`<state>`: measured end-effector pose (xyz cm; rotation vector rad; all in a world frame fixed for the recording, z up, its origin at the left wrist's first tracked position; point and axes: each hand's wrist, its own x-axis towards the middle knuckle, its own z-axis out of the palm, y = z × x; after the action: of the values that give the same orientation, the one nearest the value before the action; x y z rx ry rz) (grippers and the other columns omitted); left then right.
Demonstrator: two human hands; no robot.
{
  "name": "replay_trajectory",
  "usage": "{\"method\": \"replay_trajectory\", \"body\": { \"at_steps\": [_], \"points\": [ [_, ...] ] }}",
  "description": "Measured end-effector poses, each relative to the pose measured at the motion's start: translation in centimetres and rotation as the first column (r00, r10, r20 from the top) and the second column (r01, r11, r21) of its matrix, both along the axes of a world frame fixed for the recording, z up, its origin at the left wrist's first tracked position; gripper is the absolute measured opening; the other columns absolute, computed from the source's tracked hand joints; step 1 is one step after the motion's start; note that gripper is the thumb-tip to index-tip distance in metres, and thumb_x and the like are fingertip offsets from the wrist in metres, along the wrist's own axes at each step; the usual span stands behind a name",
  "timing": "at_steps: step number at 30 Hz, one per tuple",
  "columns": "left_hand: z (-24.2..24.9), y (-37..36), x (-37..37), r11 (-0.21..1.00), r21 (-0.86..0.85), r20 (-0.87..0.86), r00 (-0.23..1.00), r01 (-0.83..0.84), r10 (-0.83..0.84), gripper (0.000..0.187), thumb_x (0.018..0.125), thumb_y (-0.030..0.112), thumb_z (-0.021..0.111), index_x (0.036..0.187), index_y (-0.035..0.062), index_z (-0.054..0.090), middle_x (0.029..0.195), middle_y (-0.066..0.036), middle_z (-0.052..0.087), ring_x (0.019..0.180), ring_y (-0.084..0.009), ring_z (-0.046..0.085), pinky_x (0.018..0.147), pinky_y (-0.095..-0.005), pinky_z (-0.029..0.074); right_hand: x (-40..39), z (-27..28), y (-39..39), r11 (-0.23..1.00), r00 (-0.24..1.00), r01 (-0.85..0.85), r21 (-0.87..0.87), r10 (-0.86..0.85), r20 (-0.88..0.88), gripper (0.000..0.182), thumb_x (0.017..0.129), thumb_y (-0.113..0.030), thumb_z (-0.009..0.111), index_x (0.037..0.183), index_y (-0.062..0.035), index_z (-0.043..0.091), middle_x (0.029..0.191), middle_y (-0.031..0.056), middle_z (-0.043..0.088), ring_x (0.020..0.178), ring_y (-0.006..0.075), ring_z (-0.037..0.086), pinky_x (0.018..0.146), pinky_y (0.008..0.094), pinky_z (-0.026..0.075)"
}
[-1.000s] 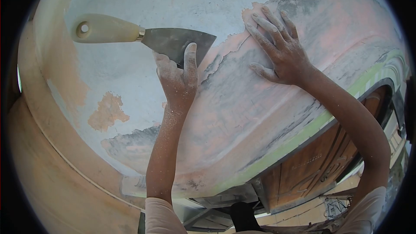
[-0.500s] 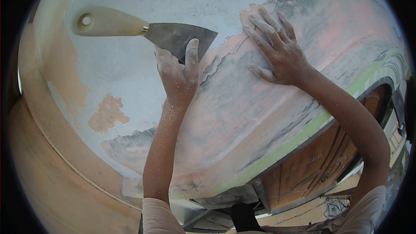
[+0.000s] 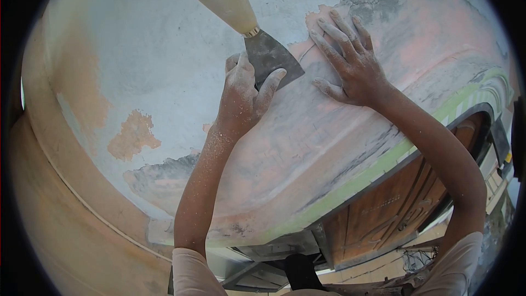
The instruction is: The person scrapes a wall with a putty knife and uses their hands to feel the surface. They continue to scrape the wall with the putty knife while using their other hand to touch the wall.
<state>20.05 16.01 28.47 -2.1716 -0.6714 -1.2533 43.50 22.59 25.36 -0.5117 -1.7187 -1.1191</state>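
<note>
The putty knife (image 3: 249,24) lies against the ceiling (image 3: 142,49), its long axis running from the pale handle at the top down and rightward to the steel blade. The left hand (image 3: 244,96) sits just below the blade, fingers pinched on its flat, thumb on one side. Whether the blade's edge meets the peeling pink coat (image 3: 350,131) is hard to tell. The right hand (image 3: 350,60) rests just beside it, open and pressed flat on that coat, gripping nothing. Below, a green strip (image 3: 383,167) borders a wooden door (image 3: 394,208)
</note>
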Motion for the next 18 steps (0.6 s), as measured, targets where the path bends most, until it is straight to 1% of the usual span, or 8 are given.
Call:
{"method": "replay_trajectory", "body": {
  "at_steps": [2, 5, 8, 11, 14, 17, 18],
  "points": [
    [-0.1, -0.9, -0.5, 0.986, -0.159, 0.111, 0.994, 0.041, -0.024, 0.038, 0.084, 0.01, 0.066, 0.113, -0.0064, 0.047, 0.091, -0.016, 0.057, 0.087, -0.0297, 0.048, 0.08, -0.0382, 0.04, 0.1, 0.1, -0.2, 1.0, 1.0, 0.002, 0.005, -0.003, 0.004, 0.068, 0.085, -0.05, 0.055, 0.14, -0.0147, 0.036, 0.144, 0.0123, 0.03, 0.139, 0.0299, 0.018, 0.113, 0.0541, 0.009],
    [-2.9, -3.0, -1.8, 0.949, -0.261, 0.331, 0.94, 0.177, -0.084, 0.035, 0.087, 0.011, 0.062, 0.114, -0.0053, 0.047, 0.096, -0.017, 0.057, 0.093, -0.028, 0.049, 0.083, -0.0375, 0.04, 0.1, 0.2, -0.3, 1.0, 1.0, 0.025, 0.0, -0.025, 0.01, 0.068, 0.085, -0.05, 0.055, 0.14, -0.0149, 0.036, 0.144, 0.0123, 0.031, 0.139, 0.0301, 0.018, 0.113, 0.0536, 0.009],
    [-7.7, -4.5, -4.0, 0.92, -0.263, 0.493, 0.86, 0.289, -0.13, 0.031, 0.089, 0.01, 0.057, 0.114, -0.0057, 0.047, 0.102, -0.018, 0.056, 0.098, -0.0272, 0.05, 0.085, -0.0365, 0.04, 0.1, 0.2, -0.5, 0.999, 0.999, 0.044, 0.008, -0.044, 0.023, 0.067, 0.085, -0.049, 0.056, 0.139, -0.0151, 0.038, 0.143, 0.0123, 0.032, 0.139, 0.0307, 0.02, 0.113, 0.0533, 0.011],
    [-11.6, -5.6, -4.2, 0.906, -0.233, 0.64, 0.757, 0.354, -0.132, 0.028, 0.088, 0.007, 0.054, 0.112, -0.0065, 0.048, 0.106, -0.021, 0.054, 0.094, -0.0316, 0.051, 0.085, -0.0383, 0.04, 0.1, 0.3, -0.4, 0.999, 0.999, 0.027, 0.039, -0.028, 0.027, 0.066, 0.083, -0.048, 0.058, 0.138, -0.0148, 0.04, 0.141, 0.0121, 0.034, 0.138, 0.031, 0.022, 0.112, 0.0533, 0.014],
    [-14.4, -4.6, -4.9, 0.962, -0.222, 0.509, 0.861, 0.161, -0.027, 0.025, 0.088, 0.006, 0.053, 0.108, -0.0087, 0.049, 0.101, -0.023, 0.055, 0.089, -0.0373, 0.051, 0.086, -0.0422, 0.038, 0.0, 0.4, -0.6, 0.999, 0.999, 0.037, 0.036, -0.039, 0.036, 0.065, 0.082, -0.046, 0.061, 0.136, -0.0137, 0.043, 0.14, 0.0124, 0.035, 0.137, 0.0321, 0.024, 0.11, 0.0535, 0.016],
    [-16.1, -3.6, -5.2, 0.997, -0.07, 0.364, 0.93, -0.016, 0.041, 0.025, 0.086, 0.008, 0.055, 0.103, -0.0107, 0.05, 0.092, -0.024, 0.055, 0.086, -0.0413, 0.049, 0.085, -0.0456, 0.037, -0.1, 0.6, -0.7, 0.998, 0.999, 0.018, 0.052, -0.02, 0.05, 0.065, 0.081, -0.043, 0.063, 0.135, -0.0122, 0.045, 0.138, 0.0134, 0.036, 0.136, 0.0331, 0.025, 0.109, 0.0541, 0.017],
    [-16.2, -3.6, -5.0, 0.996, -0.089, 0.357, 0.933, -0.014, 0.045, 0.025, 0.086, 0.008, 0.056, 0.101, -0.011, 0.05, 0.09, -0.024, 0.055, 0.085, -0.0415, 0.049, 0.085, -0.0459, 0.037, -0.1, 0.5, -0.8, 0.999, 0.998, 0.018, 0.05, -0.021, 0.059, 0.065, 0.08, -0.042, 0.063, 0.134, -0.0118, 0.045, 0.138, 0.0137, 0.036, 0.136, 0.0335, 0.026, 0.109, 0.0542, 0.017]
  ]
}}
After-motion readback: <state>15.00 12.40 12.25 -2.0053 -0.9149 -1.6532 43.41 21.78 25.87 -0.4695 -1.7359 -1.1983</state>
